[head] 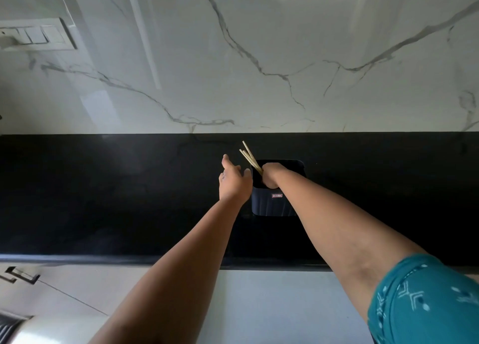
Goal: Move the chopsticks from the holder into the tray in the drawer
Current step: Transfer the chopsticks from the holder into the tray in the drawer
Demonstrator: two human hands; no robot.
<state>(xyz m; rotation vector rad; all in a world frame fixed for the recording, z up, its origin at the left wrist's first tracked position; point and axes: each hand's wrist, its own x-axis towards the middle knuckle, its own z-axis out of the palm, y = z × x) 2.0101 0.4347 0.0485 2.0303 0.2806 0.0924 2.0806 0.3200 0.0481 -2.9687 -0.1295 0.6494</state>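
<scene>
Reaching out over the glossy black stone surface [103,201], both bare arms stretch toward a dark square plastic holder [274,205] sitting mid-counter. Right hand [270,175] is down in the holder's mouth, curled round a few pale wooden chopsticks [249,157] that poke up and lean left, while the left hand [233,181] hovers just beside the holder, fingers spread and relaxed. Behind it all there's the white veined marble wall [259,58].

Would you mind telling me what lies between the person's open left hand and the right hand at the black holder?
In the head view, the pale wooden chopsticks slant up between the left hand and the right hand, which grips them at the black holder.
</scene>
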